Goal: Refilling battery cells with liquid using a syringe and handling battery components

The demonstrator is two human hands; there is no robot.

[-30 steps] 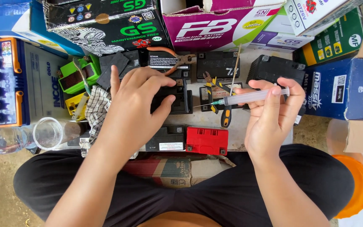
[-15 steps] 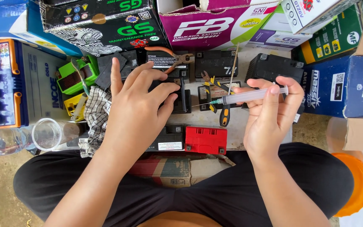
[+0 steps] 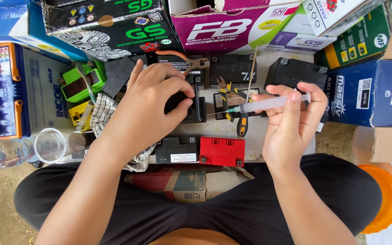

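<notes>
Head view, looking straight down at our lap and a crowded work surface: compared with a second ago very little has shifted. Our left hand (image 3: pixel 148 109) has curled a little tighter over the small black box-shaped battery (image 3: pixel 191 106), the index finger now bent down where it lay straighter before, and the clear plastic syringe with a thin needle (image 3: pixel 268 104) has kept its level, its tip still aimed at that battery without reaching it. We judge that the work is paused at the aiming stage, with the battery being steadied rather than filled.

The left hand's fingers (image 3: pixel 178 86) are bent and close together, thumb below and fingertips above, clasping the battery's near edge. Our right hand (image 3: pixel 291 127) pinches the syringe barrel between thumb and the first fingers, the others folded loosely beneath; the needle points left, just short of the battery, crossing above the black and yellow handled pliers (image 3: pixel 230 97).

Around this lie a red rectangular battery (image 3: pixel 222 151) and a second black battery with a white label (image 3: pixel 178 149) at the near edge, a checked cloth (image 3: pixel 103 111) under our left wrist, a clear glass tumbler (image 3: pixel 51 145) to the left, and a magenta cardboard battery carton (image 3: pixel 232 25) among other boxes at the far side.
</notes>
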